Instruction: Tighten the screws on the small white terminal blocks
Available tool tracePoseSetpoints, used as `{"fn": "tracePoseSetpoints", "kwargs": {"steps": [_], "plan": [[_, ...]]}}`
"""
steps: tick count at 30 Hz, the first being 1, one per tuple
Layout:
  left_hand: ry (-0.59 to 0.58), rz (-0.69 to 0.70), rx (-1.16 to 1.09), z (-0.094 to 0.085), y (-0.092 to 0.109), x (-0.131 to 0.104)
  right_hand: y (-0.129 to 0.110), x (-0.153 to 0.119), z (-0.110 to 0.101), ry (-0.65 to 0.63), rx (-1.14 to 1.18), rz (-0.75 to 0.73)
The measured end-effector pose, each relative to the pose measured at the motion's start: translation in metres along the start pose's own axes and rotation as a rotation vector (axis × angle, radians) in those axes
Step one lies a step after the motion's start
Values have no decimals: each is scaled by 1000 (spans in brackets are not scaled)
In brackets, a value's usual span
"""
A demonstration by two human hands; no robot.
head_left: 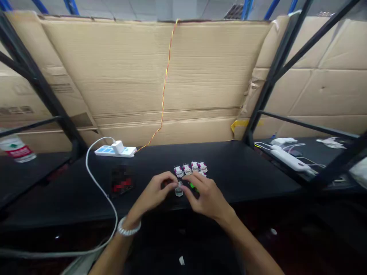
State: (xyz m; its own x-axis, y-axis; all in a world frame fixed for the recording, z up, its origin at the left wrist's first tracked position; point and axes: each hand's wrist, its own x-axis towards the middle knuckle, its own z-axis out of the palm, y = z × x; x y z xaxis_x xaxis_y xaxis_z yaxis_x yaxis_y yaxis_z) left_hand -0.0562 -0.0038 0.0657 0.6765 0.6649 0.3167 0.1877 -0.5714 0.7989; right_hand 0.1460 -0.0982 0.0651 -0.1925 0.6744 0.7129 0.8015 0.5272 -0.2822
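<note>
Head view: both hands (207, 194) meet at a pale part (179, 191).

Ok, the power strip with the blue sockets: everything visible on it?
The power strip is long, white and plastic-looking, with blue socket faces. It lies flat on the black table, at the back left, near the cardboard. A white adapter sits plugged in around its middle, with a white cable leaving it. A red-and-yellow twisted cord meets its right end.
</note>
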Motion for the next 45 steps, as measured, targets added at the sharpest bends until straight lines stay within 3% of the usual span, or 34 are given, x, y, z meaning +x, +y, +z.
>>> {"fn": "tracePoseSetpoints", "kwargs": {"steps": [7,20,29,38,45], "plan": [[-128,163,311,3,-28,-4,3,2,-16,65,29,40],[-157,118,285,10,-36,-5,6,-4,-62,206,176,31],[-171,135,293,8,-44,-8,5,-4,-65,250,213,63],[-157,183,341,8,-43,-11,3,-20,-78,368,342,259],[-72,182,432,23,-30,-12,14,-3,-47,528,542,185]]}}
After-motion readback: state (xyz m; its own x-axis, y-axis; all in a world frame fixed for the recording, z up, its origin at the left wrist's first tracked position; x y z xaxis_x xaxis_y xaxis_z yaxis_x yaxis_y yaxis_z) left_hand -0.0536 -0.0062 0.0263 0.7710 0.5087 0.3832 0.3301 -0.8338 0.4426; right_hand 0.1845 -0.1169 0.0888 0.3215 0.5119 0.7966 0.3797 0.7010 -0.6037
